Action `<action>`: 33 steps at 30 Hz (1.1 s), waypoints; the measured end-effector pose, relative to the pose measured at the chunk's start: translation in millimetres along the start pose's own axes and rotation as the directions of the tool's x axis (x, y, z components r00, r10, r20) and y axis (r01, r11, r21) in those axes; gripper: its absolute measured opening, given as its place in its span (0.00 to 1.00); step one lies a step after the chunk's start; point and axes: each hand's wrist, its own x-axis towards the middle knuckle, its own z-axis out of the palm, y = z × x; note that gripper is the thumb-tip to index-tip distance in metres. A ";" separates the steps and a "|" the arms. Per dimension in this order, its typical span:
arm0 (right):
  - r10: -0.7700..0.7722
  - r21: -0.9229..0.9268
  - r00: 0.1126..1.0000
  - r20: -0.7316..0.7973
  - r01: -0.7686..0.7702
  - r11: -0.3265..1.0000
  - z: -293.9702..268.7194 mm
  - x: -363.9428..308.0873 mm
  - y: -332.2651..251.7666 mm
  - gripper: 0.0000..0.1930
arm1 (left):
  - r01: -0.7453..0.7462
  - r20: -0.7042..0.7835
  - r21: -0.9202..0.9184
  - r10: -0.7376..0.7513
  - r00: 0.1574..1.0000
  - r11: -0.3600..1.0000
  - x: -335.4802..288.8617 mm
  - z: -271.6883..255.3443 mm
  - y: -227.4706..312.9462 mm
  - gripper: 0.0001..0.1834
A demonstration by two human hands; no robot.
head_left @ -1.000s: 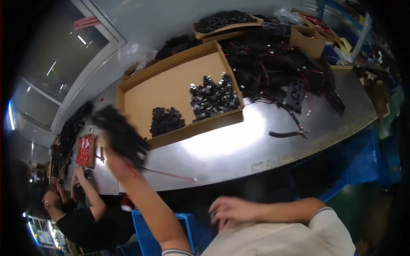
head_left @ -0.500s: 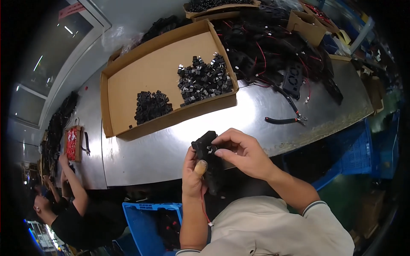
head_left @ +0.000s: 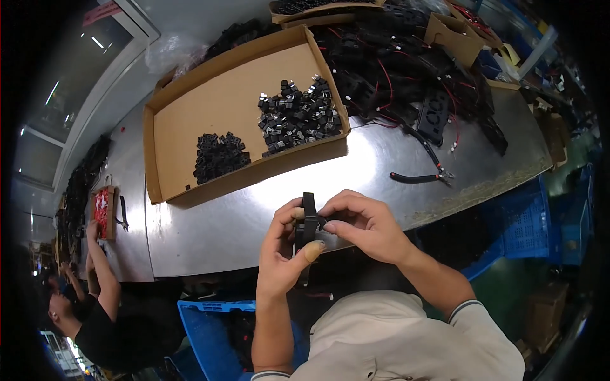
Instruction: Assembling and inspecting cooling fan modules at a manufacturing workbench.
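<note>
In the head view, a smooth, shiny grey metal bench (head_left: pixel 210 232) crosses the workroom, its front edge bowed by the lens and scuffed at the right. A shallow, open tray of brown cardboard (head_left: pixel 235 89) stands on it, with two heaps inside: a larger one of small blocky black plastic pieces with bright metal tabs (head_left: pixel 302 117) and a smaller one of matt black blocks (head_left: pixel 220 157).

Over the bench's front edge, between both hands, is a slim black plastic housing (head_left: pixel 309 216). Half a second ago it showed a broader face with bright metal in an opening; it has since turned so that a narrow, stepped side faces up. A second ago the left hand was far out to the left with a blurred dark bundle, and the right hand was bare near the body.

Now the left hand (head_left: pixel 279 260) has its fingers closed around the housing, the thumb in a tan cover (head_left: pixel 312 251) pressed along its lower part. The right hand (head_left: pixel 378 235) pinches a small dark piece (head_left: pixel 321 223) between thumb and forefinger against the housing's right side.

The housing's long axis runs nearly straight up the view, its upper end toward the tray, its lower toward the wearer. Black-handled pliers (head_left: pixel 413 178) lie open on the bench to the right.
</note>
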 end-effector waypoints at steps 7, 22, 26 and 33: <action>-0.229 -0.406 0.958 0.170 0.280 0.870 -0.3 -16.2 -28.3 0.14 | 0.130 -0.090 -0.252 -0.157 0.983 0.959 -2.5 0.3 -3.0 0.33; -0.716 -0.575 0.390 0.579 0.818 -0.020 19.6 -45.8 -106.6 0.14 | 0.081 -0.177 -0.246 -0.127 0.976 0.966 -0.7 -6.9 1.2 0.29; -0.582 -0.600 0.643 0.498 0.740 0.303 16.1 -62.5 -108.9 0.15 | 0.103 -0.167 -0.227 -0.143 0.976 0.968 -0.5 -7.8 0.0 0.31; -0.251 -0.441 0.962 -0.109 0.180 0.880 -32.2 -10.7 -22.7 0.12 | -0.043 0.019 0.908 0.061 0.998 0.418 24.2 4.3 14.1 0.26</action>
